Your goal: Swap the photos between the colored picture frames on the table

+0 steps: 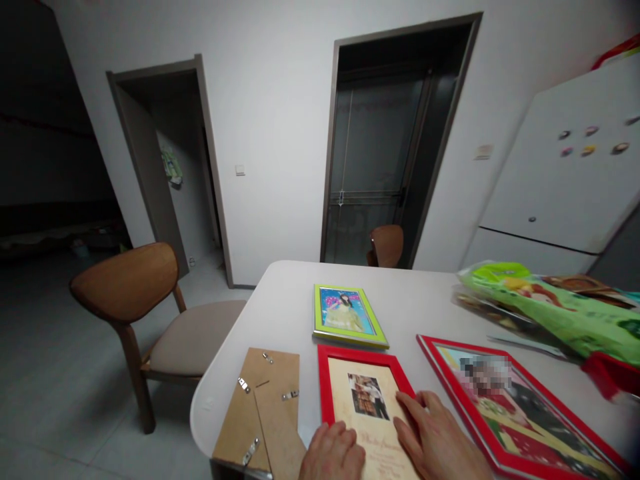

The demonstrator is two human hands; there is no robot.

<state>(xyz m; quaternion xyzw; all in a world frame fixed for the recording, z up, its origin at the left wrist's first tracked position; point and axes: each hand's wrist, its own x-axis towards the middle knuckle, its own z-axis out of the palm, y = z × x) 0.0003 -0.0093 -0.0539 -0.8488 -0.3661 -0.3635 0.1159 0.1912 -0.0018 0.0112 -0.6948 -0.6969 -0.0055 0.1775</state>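
A red photo frame [326,389] lies face up on the white table in front of me. In it is a cream insert sheet [345,421] printed with a small group photo and some text. My left hand [334,455] rests on the frame's lower left side, fingers curled close together. At the right side my right hand [434,433] grips the frame's edge, its thumb and fingertips over the insert sheet. The lower part of the frame is hidden by my hands and the picture's bottom edge. Left of it lies a brown backing board [280,427] with metal clips.
A green photo frame [350,341] lies beyond the red one. To the right is a larger red photo frame [480,427]. Green printed plastic packaging [565,307] covers the table's [420,293] right side. A wooden chair [200,340] stands at the left.
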